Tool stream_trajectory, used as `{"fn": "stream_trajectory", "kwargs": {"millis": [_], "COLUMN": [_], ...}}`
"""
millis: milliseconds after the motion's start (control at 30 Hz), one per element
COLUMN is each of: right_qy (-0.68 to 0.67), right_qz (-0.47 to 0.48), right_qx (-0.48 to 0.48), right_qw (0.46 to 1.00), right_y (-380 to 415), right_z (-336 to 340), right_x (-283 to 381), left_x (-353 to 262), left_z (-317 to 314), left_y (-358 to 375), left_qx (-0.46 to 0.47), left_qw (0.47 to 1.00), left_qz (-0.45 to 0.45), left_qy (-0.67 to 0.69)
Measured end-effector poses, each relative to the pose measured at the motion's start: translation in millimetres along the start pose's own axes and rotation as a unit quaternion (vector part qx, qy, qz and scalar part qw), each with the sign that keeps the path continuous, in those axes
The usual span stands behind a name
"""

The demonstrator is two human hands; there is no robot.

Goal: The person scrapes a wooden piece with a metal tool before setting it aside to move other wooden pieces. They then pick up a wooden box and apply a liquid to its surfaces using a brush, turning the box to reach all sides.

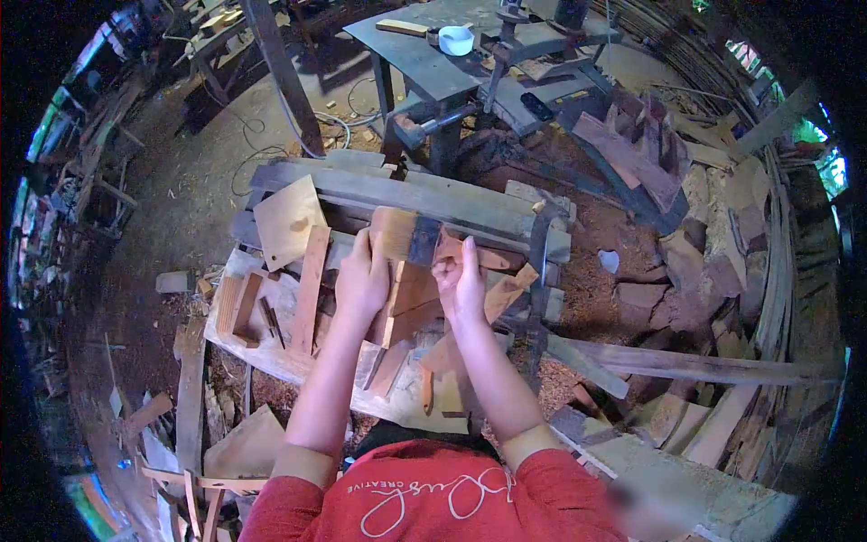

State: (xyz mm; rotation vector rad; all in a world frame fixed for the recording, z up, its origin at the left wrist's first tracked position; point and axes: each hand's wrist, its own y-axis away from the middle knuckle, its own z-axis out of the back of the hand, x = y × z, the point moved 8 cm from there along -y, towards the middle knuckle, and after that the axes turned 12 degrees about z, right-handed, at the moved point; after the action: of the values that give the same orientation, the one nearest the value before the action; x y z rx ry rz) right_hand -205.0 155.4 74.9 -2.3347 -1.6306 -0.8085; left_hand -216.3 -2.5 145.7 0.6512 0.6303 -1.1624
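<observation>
A wide paintbrush (395, 233) with pale bristles and a dark band is held sideways in front of me, above the workbench. My right hand (461, 278) is closed round its wooden handle, thumb pointing up. At the bristle end, my left hand (363, 278) grips the brush, its fingers partly hidden. Just below the hands is a brown wooden piece (406, 303) with a pale edge. To the left, a long reddish wooden strip (312, 285) leans near a square light board (289, 221). A small orange-brown wooden piece (427, 388) lies closer to my body.
The low workbench (237, 312) carries a wooden frame piece (242, 307) and thick planks (415, 194). Beyond it stands a dark metal table (411, 63) with a white container (456, 40) and a phone (536, 107). Wood offcuts (646, 296) and sawdust lie to the right.
</observation>
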Motion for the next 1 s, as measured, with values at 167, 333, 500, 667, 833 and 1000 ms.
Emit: {"fn": "stream_trajectory", "kwargs": {"millis": [167,333,500,667,833,1000], "right_qy": [0.053,0.325,0.54,0.467,0.174,0.052], "right_qz": [-0.007,0.052,0.174,0.232,0.015,-0.095], "right_qx": [-0.041,-0.087,0.063,0.164,0.126,-0.058], "right_qw": [0.998,0.94,0.821,0.837,0.976,0.992], "right_y": [-5,-28,-18,20,34,30], "right_z": [35,132,70,-33,-45,31], "right_x": [-11,-14,7,26,21,-20], "left_x": [-15,36,21,16,27,27], "left_z": [23,28,33,29,18,4], "left_y": [4,-15,-4,-3,-7,-10], "left_qx": [-0.014,-0.08,-0.07,-0.027,0.023,0.087], "left_qw": [1.0,0.992,0.994,0.992,0.953,0.951], "left_qz": [-0.004,-0.009,-0.015,0.004,-0.023,0.053], "left_qy": [-0.012,0.093,0.082,0.122,0.301,0.293]}}
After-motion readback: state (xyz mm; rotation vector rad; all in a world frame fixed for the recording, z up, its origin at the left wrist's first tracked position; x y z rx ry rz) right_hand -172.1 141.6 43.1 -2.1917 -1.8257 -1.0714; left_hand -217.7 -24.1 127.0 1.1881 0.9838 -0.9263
